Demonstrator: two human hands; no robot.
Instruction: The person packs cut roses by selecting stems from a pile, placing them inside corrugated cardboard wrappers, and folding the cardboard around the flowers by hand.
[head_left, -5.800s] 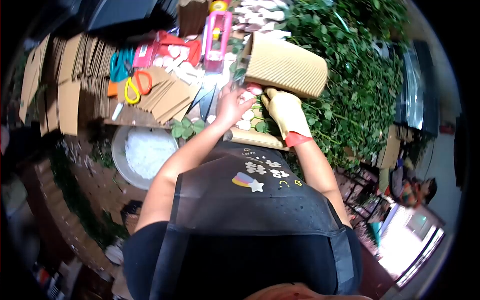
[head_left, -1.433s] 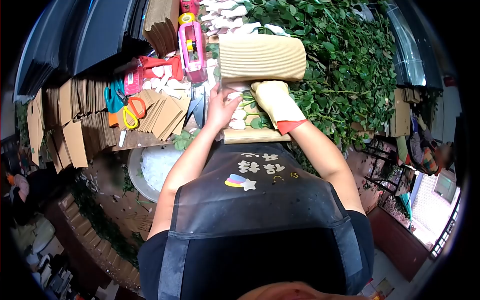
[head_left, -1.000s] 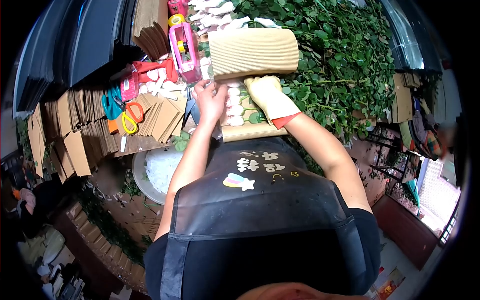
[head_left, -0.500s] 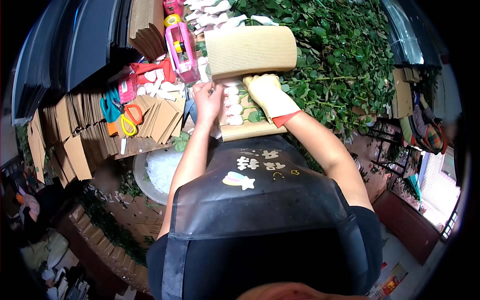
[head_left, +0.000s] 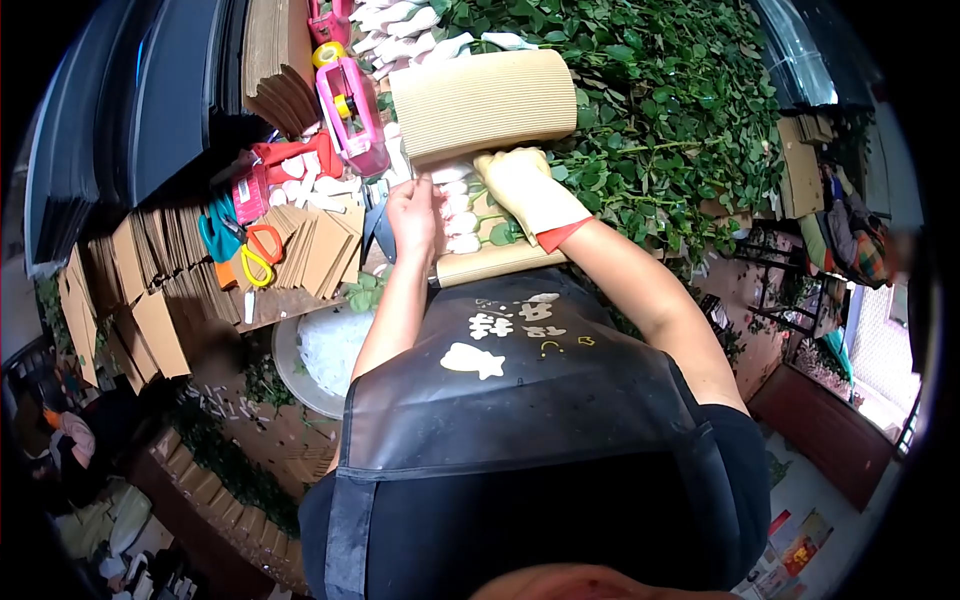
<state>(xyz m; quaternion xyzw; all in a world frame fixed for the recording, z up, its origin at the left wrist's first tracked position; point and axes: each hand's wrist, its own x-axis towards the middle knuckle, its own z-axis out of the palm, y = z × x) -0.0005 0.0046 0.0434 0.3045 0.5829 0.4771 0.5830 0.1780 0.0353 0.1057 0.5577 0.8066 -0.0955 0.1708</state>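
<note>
Pale pink roses (head_left: 461,223) in white sleeves lie in a row, heads to the left, on a sheet of corrugated cardboard (head_left: 500,263). The sheet's far part, a curved corrugated flap (head_left: 485,105), stands up behind them. My bare left hand (head_left: 410,215) is closed at the left edge of the row, by the rose heads; its fingertips curl inward, and what they grip is hidden. My right hand (head_left: 525,190), in a cream glove with a red cuff, lies over the stem side just below the flap. Its fingers are bent together at the topmost roses, their grip partly hidden.
Leafy rose stems (head_left: 660,130) pile up on the right. A pink tape dispenser (head_left: 352,115), scissors with orange and yellow handles (head_left: 262,255) and cardboard pieces (head_left: 320,245) lie left. A basin (head_left: 290,365) of white material sits below the table edge. White-wrapped flowers (head_left: 400,30) lie beyond.
The view has shifted slightly, so the table things sit a little further left. My left fingers have curled in more tightly beside the roses. My right hand stays near the flap.
</note>
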